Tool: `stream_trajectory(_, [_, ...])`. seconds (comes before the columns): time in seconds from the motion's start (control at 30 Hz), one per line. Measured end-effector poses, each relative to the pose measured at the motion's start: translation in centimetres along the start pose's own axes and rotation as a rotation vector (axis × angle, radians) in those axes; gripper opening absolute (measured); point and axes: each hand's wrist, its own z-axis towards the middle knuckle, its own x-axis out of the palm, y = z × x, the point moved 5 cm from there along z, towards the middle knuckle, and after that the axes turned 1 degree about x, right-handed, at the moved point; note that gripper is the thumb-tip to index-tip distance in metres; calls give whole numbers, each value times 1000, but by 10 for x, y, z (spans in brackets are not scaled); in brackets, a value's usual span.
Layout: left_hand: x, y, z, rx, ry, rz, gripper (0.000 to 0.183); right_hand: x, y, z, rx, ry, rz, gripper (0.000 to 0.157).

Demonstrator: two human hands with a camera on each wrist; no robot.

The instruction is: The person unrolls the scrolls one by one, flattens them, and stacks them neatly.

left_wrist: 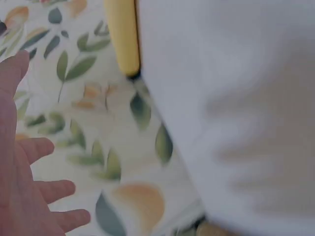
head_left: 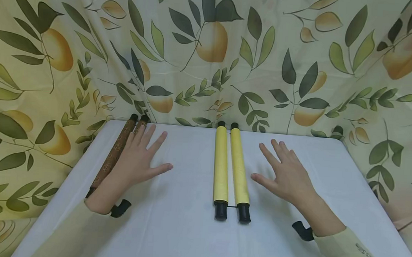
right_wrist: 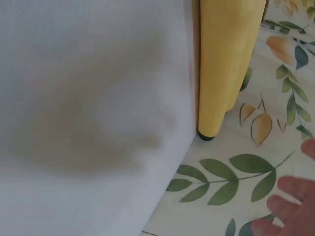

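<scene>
Two yellow rolls with black end knobs, which look like a rolled scroll (head_left: 221,165), lie side by side at mid-table, pointing away from me. A thin dark cord or rod spans their near ends. My left hand (head_left: 138,159) is spread, palm down, its fingers holding nothing; it partly covers a pair of brown patterned rolls (head_left: 111,158) with black ends at the left edge. To the right of the yellow pair, my right hand (head_left: 288,178) is also spread and holds nothing. The wrist views show the yellow rolls (right_wrist: 221,64) apart from both hands.
A white cloth (head_left: 178,229) covers the table. Behind and beside it hangs a curtain (head_left: 209,81) printed with leaves and orange fruit. A small dark round object (head_left: 337,131) sits at the far right edge. Black curved pieces (head_left: 303,231) show beneath both wrists.
</scene>
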Motion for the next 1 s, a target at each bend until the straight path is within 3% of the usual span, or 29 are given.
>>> stream_trajectory(0.1, [25, -23, 5, 31, 40, -64, 93, 13, 2, -2, -15, 48, 92, 85])
stream_trajectory(0.23, [63, -70, 18, 92, 119, -186, 87, 37, 9, -4, 4, 162, 245, 77])
stream_trajectory(0.33, [78, -100, 31, 128, 127, -256, 80, 52, 16, -3, 29, 219, 324, 71])
stream_trajectory(0.43, [85, -120, 41, 146, 137, -306, 75, 61, 23, -1, 31, 258, 365, 65])
stream_trajectory(0.53, [92, -130, 45, 155, 189, -312, 73, 66, 28, 1, 21, 281, 379, 59])
stream_trajectory(0.67, [97, -131, 42, 144, 231, -252, 65, 70, 35, 3, -14, 275, 378, 52])
stream_trajectory(1.0, [102, -135, 39, 144, 190, -206, 60, 67, 36, -2, 16, 298, 326, 48])
